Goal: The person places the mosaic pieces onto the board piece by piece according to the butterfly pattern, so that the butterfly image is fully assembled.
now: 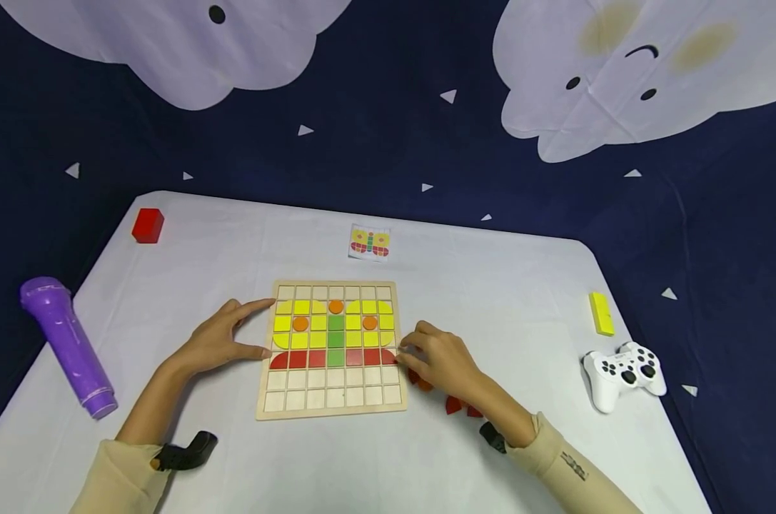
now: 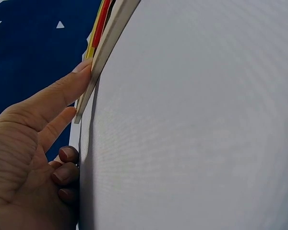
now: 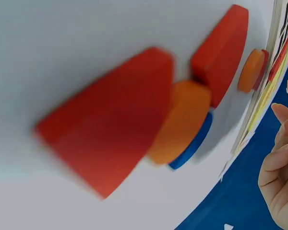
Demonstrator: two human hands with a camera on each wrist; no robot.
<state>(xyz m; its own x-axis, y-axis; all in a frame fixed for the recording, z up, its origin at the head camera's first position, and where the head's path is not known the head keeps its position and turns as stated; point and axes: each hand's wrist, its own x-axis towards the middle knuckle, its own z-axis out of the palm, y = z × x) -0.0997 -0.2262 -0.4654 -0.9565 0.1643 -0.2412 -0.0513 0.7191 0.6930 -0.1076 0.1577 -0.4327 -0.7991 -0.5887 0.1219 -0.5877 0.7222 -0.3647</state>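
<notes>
On the white table (image 1: 490, 300), straight left-hand fingers (image 2: 62, 91) steady the half-filled, butterfly-patterned board (image 1: 332, 389); right grip unclear.

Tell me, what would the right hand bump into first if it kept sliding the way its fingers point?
Probably the wooden puzzle board: the right hand points left, fingertips already about at its right edge beside the red tiles.

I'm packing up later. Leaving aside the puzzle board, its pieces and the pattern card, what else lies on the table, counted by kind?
Blocks: 2 (red block, yellow block)
Purple toy microphone: 1
White game controller: 1
Total: 4
</notes>
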